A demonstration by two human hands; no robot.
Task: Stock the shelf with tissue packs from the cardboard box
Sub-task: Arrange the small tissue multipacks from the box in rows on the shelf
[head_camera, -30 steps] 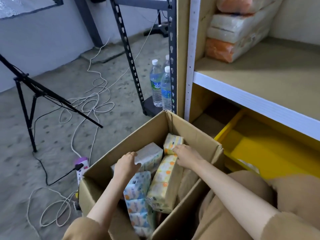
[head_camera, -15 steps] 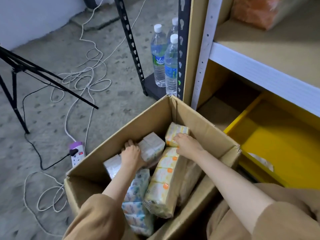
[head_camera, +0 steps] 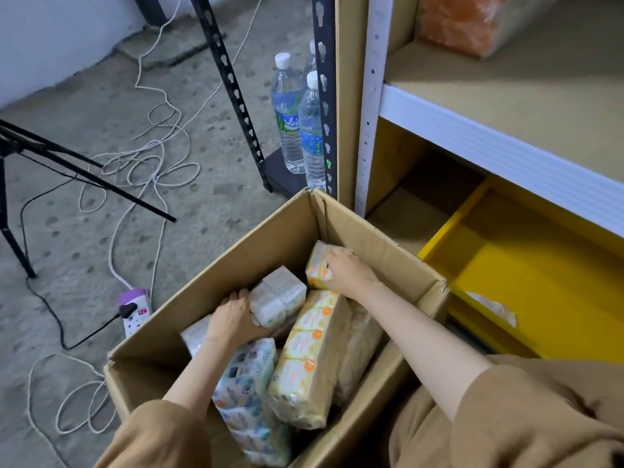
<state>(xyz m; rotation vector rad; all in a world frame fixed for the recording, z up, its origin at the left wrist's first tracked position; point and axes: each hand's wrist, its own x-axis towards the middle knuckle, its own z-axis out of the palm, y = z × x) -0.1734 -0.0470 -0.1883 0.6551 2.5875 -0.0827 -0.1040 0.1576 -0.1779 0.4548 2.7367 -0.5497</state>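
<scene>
An open cardboard box [head_camera: 256, 244] stands on the floor in front of me, holding several tissue packs. My left hand [head_camera: 236, 319] grips the left end of a white tissue pack [head_camera: 282, 297] lying near the box's middle. My right hand [head_camera: 349, 271] is closed over a yellow tissue pack [head_camera: 319, 265] standing at the far right corner of the box. A long yellow pack [head_camera: 310, 356] and a blue-patterned pack [head_camera: 250, 383] lie nearer to me. The shelf [head_camera: 506, 146] rises to the right, with an orange pack [head_camera: 462, 21] on its board.
A yellow tray [head_camera: 526, 265] sits on the lowest shelf level, right of the box. Water bottles [head_camera: 300, 123] stand by the black upright. A tripod leg [head_camera: 84, 177], coiled cables and a power strip [head_camera: 133, 309] lie on the floor at the left.
My left hand slid from the pack's top to its left end and closed on it. My right hand stayed on the yellow pack. The camera tilted down, closer to the box.
</scene>
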